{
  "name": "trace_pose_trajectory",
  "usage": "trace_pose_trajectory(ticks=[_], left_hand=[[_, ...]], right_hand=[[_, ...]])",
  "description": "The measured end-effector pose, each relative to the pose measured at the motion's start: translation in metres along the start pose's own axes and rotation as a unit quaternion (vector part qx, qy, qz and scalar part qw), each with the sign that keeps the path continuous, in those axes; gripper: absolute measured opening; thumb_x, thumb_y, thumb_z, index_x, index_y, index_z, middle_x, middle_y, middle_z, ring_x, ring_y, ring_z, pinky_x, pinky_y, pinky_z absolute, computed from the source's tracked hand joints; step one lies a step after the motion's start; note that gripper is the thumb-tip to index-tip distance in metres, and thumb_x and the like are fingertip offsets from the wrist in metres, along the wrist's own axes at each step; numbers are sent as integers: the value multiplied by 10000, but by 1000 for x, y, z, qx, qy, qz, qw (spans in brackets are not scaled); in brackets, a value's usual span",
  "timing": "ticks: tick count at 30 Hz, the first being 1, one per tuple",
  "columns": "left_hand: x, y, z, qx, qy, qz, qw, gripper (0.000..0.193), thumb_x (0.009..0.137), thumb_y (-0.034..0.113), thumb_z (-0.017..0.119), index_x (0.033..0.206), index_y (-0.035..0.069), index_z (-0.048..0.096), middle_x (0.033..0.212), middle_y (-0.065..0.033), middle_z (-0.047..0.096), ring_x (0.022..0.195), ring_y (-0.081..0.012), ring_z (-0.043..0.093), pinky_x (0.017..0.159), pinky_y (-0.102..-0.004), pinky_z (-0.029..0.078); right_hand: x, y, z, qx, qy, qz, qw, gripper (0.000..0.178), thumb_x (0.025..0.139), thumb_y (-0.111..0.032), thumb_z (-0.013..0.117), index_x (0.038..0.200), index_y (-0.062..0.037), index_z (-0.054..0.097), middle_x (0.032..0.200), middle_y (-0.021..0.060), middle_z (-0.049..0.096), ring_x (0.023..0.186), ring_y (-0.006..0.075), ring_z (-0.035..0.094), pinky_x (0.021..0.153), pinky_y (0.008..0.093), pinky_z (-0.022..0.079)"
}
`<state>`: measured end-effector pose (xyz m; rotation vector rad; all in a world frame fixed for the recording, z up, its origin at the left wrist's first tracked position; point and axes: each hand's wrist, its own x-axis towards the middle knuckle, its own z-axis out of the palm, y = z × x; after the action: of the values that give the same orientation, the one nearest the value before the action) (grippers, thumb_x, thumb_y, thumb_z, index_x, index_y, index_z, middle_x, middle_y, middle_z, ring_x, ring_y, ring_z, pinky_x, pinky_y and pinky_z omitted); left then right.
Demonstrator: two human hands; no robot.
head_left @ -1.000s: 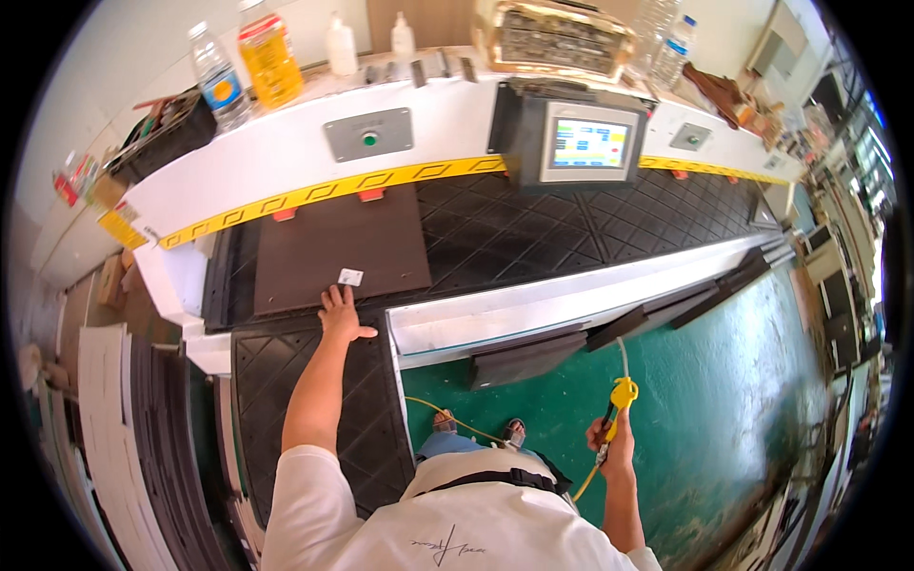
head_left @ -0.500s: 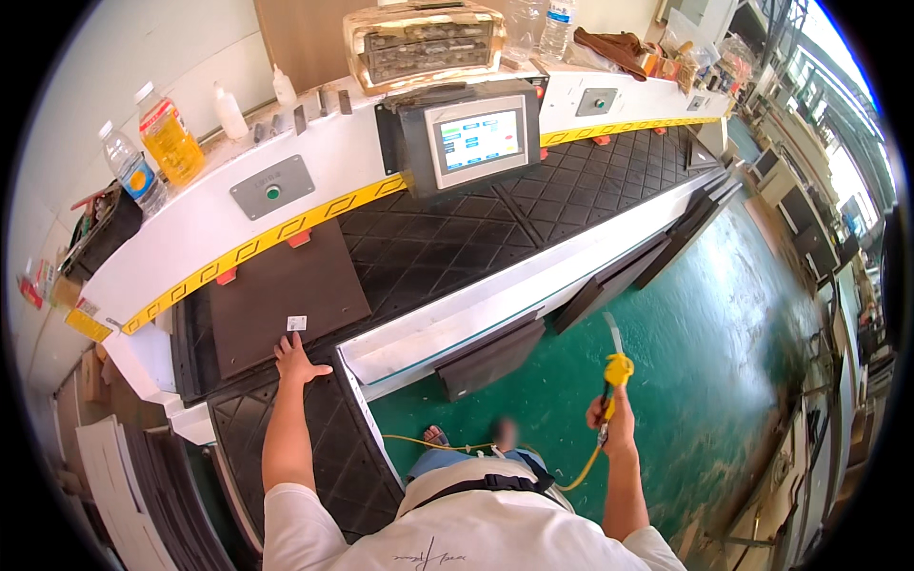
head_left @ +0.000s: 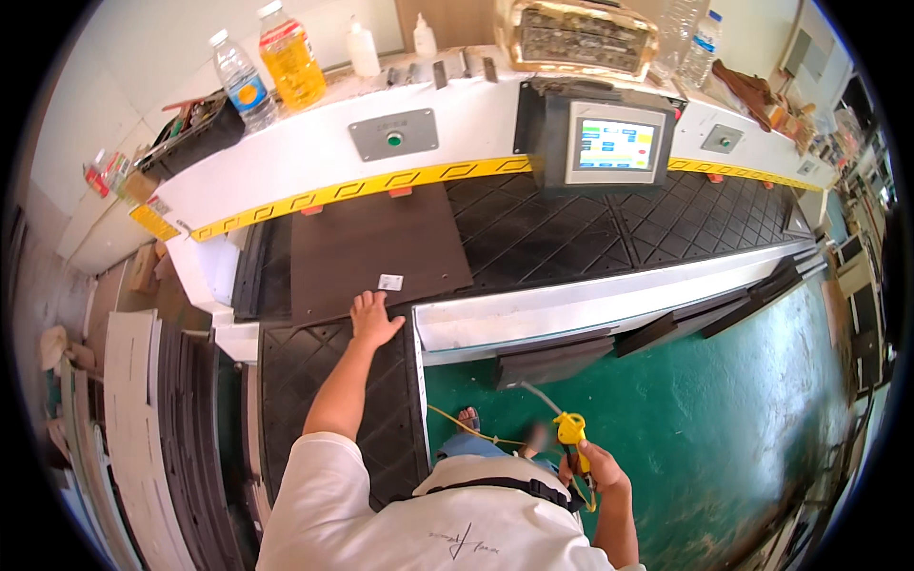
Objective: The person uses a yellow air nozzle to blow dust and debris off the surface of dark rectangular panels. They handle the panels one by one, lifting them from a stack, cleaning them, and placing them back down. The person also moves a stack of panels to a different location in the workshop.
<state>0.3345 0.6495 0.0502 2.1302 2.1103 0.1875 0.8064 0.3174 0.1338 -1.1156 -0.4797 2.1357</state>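
A dark brown flat panel [head_left: 371,238] lies on the black ribbed bed of the machine, its far edge at the red stops under the yellow strip. My left hand [head_left: 374,322] rests at the panel's near edge with fingers spread, just below a small white label [head_left: 390,283]. On the right, over the green floor, my right hand [head_left: 602,468] grips a yellow air blow gun [head_left: 571,428]. The gun's thin nozzle points up and left, toward a brown panel [head_left: 557,360] leaning below the bed. A yellow hose [head_left: 476,435] runs behind my waist.
A touch screen [head_left: 614,143] stands on the white machine beam [head_left: 495,119]. Bottles [head_left: 290,57], a black tool tray [head_left: 195,133] and a clear case [head_left: 576,38] sit on top. More panels lean along the machine's front; stacked boards [head_left: 190,419] stand at the left.
The view has swung left, so the machine sits farther right in it. My right hand has brought the blow gun closer to my body. My left hand stays at the panel's near edge.
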Motion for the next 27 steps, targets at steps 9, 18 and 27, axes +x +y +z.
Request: trace_pose_trajectory(ticks=[9,18,27], left_hand=[[-122,108,30,-201,64,110,971,373,867,349,743,1139,110,652,1104,-130,585,1118,-353,538,941,-487,426],[-63,-68,29,-93,164,-79,979,491,1001,349,587,1419,97,536,1573,-123,439,1485,-326,353,1204,-559,259],[-57,-139,43,-78,196,-156,965,501,995,116,523,1491,120,457,1514,-75,495,1422,-287,438,1202,-512,297]], right_hand=[[89,-67,30,-174,61,-15,983,544,1112,-510,347,1199,-24,574,698,60,568,618,195,587,616,329,475],[277,-199,136,-365,166,-89,912,478,1080,-530,463,981,-72,559,636,0,471,513,112,424,483,303,345],[299,-121,220,-493,27,20,869,611,1029,-591,529,1146,-5,655,693,33,573,571,138,531,526,328,431]])
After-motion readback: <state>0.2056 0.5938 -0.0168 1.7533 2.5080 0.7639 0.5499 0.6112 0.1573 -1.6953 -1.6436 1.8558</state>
